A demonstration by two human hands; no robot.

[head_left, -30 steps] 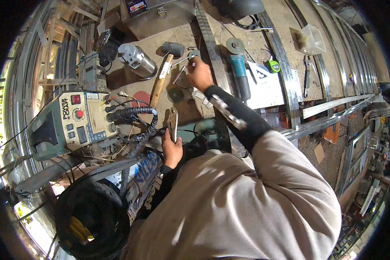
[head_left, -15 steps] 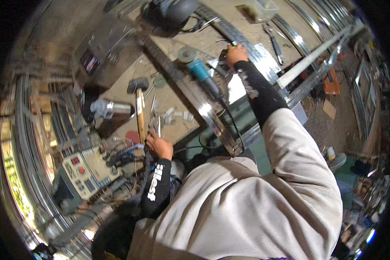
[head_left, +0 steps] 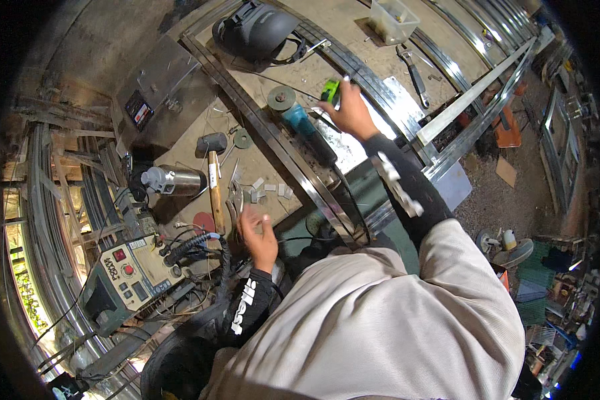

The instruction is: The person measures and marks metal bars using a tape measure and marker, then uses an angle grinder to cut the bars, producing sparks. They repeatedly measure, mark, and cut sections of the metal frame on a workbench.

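Note:
Over the right part of the bench, my right hand (head_left: 355,115) grips a bright green tape measure (head_left: 331,92) between thumb and fingers. An angle grinder (head_left: 305,130) with a teal and black body lies just left of that hand, its disc toward the far side. My left hand (head_left: 259,241) is raised near the bench's front edge, thumb and fingers apart, with nothing in it. Closest to it are locking pliers (head_left: 234,199), lying beside a hammer (head_left: 215,183) with a wooden handle. Several small metal pieces (head_left: 259,189) are scattered past its fingertips.
A long metal frame bar (head_left: 273,143) crosses the bench. Beyond it sits a black welding helmet (head_left: 257,32). An adjustable wrench (head_left: 415,77) and a clear plastic box (head_left: 392,21) are at far right. A steel bottle (head_left: 175,181) and a welding machine (head_left: 132,273) stand at left.
My left hand has come away from the pliers and opened, shifting slightly right and nearer. My right hand has moved a little left and nearer, bringing the tape measure into clear view.

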